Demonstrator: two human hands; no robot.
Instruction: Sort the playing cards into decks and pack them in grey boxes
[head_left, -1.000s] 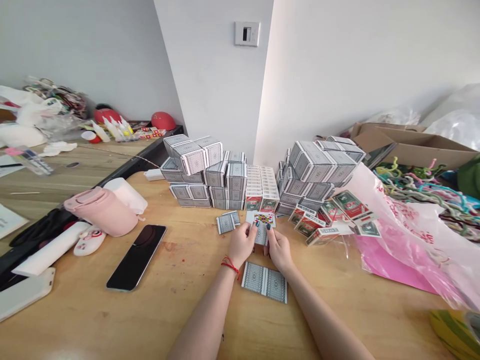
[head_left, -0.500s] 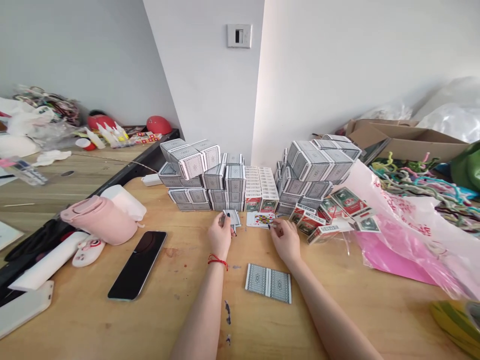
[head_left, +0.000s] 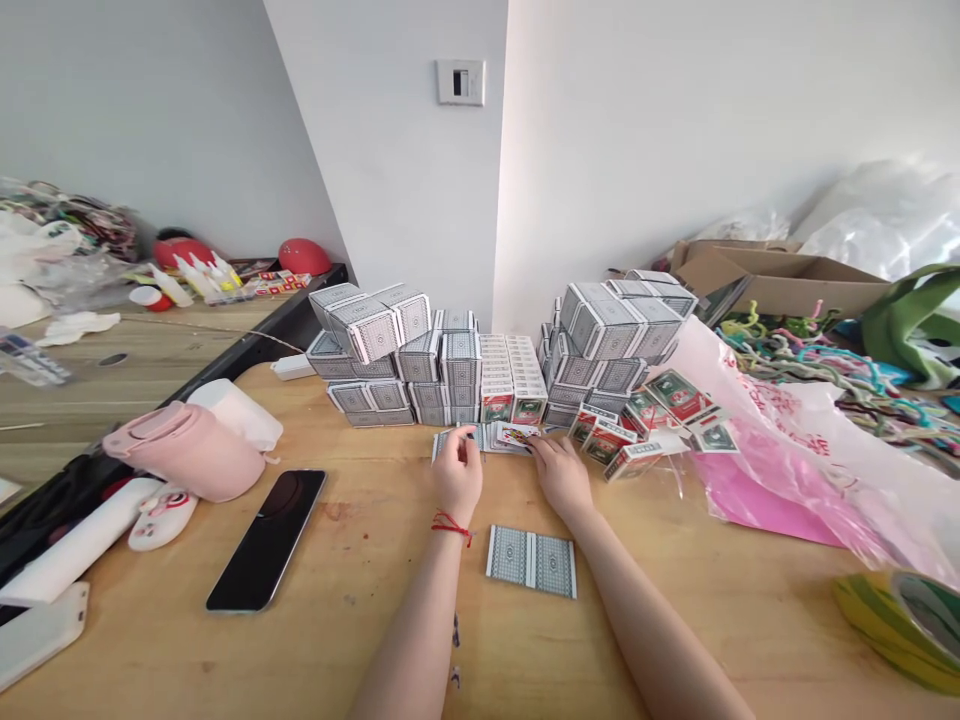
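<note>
My left hand (head_left: 459,475) is raised over face-down playing cards (head_left: 440,442), its fingers curled toward the thumb. Whether anything sits between those fingers is hidden. My right hand (head_left: 562,475) has its fingertips on the right edge of a face-up picture playing card (head_left: 517,434), which lies on a small spread of cards. Between my forearms, two face-down cards (head_left: 531,562) lie side by side on the table. Just behind my hands stand two upright rows of card boxes (head_left: 513,375), flanked by left stacked card blocks (head_left: 397,350) and right stacked card blocks (head_left: 622,335).
Loose red-and-green card boxes (head_left: 634,430) lie right of my right hand, beside a pink plastic bag (head_left: 739,420). A phone (head_left: 268,540) and a pink case (head_left: 191,452) lie left. Yellow-green tape (head_left: 892,620) sits at the right, with pipe cleaners (head_left: 840,360) behind.
My left hand has turned and its fingers have curled in more, while more face-down cards show beside it. My right hand has flattened over the face-up card. The view has shifted slightly right.
</note>
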